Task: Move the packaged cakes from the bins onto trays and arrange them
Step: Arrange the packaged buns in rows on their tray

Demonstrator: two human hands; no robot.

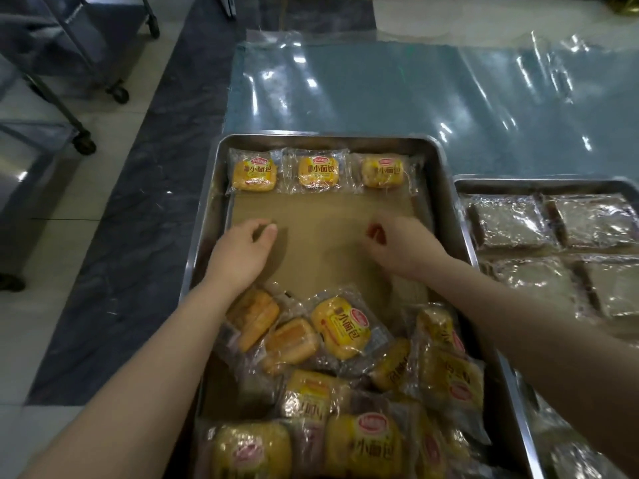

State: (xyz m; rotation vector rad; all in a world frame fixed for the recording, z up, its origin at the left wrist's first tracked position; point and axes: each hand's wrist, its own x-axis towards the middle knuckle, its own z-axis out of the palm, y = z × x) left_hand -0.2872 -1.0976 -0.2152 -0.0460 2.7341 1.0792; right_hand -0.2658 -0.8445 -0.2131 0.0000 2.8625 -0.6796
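Observation:
A steel tray (449, 188) lined with brown paper lies in front of me. Three yellow packaged cakes (317, 171) sit in a neat row along its far edge. Several more packaged cakes (340, 326) lie in a loose heap at its near end. My left hand (243, 250) hovers over the bare paper in the middle left, fingers curled with nothing in them. My right hand (403, 245) hovers over the middle right, fingers bent down, also holding nothing that I can see.
A second steel tray (546, 184) to the right holds several dark cakes in clear wrap. Clear plastic sheeting (397, 88) covers the floor beyond the trays. Wheeled metal racks (83, 140) stand at the far left.

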